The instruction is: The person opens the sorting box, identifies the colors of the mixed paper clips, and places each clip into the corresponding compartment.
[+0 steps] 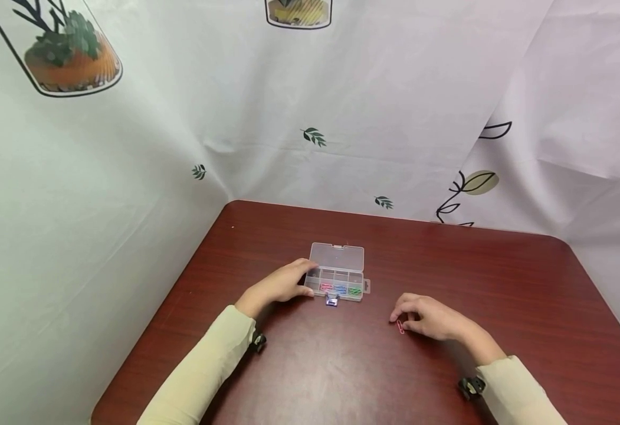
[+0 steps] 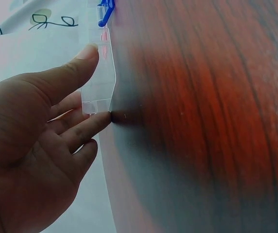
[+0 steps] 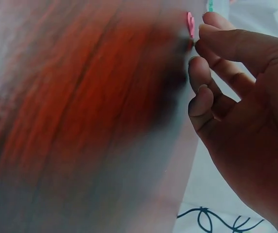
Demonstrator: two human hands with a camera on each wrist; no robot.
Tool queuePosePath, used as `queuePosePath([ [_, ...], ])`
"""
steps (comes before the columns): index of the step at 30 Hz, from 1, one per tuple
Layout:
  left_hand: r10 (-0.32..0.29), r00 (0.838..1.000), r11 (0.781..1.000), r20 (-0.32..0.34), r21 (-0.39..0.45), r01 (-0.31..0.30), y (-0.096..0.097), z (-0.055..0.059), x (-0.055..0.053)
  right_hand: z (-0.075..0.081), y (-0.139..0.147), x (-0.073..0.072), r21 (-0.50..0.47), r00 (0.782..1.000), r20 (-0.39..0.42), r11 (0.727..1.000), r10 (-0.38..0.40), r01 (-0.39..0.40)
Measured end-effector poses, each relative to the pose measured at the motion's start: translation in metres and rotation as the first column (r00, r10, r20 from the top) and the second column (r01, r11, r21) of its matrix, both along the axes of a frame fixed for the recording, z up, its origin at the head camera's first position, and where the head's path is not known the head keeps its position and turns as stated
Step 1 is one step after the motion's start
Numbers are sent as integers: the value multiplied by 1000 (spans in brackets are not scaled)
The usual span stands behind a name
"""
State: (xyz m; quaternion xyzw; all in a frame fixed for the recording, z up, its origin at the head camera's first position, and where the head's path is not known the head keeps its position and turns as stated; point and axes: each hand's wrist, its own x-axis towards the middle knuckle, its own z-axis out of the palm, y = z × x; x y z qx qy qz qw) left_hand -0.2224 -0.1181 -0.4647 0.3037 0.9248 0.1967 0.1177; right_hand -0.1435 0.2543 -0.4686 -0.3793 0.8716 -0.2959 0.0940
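A clear plastic compartment box (image 1: 327,297) stands on the table with its lid (image 1: 336,257) raised at the back. Pink clips (image 1: 326,287), blue clips (image 1: 340,289) and green clips (image 1: 355,291) lie in separate front compartments. My left hand (image 1: 284,282) grips the box's left end, thumb at the front wall; in the left wrist view the fingertips lie round its end. My right hand (image 1: 425,315) is low over the table, right of the box. A pink paper clip (image 1: 400,327) lies between its spread thumb and index fingertips, also visible in the right wrist view.
The dark red wooden table (image 1: 320,366) has rounded far corners. A white cloth (image 1: 267,165) with plant prints hangs behind it and along its sides. A blue latch (image 1: 331,301) juts from the box's front, and a hanging tab (image 1: 367,286) from its right end.
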Motion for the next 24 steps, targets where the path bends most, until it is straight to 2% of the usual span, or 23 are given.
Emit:
queuePosePath([
  [7, 0, 1000, 1000, -2, 13, 0, 0, 0, 0, -8, 2, -3, -31, 998, -47, 999, 32, -34],
  [18, -1, 1000, 1000, -2, 16, 1, -1, 1, 0, -12, 3, -6, -39, 990, -126, 997, 64, -70],
  [24, -1, 1000, 1000, 1, 11, 1, -1, 1, 0, -9, 1, -4, -3, 996, -85, 1000, 18, -19],
])
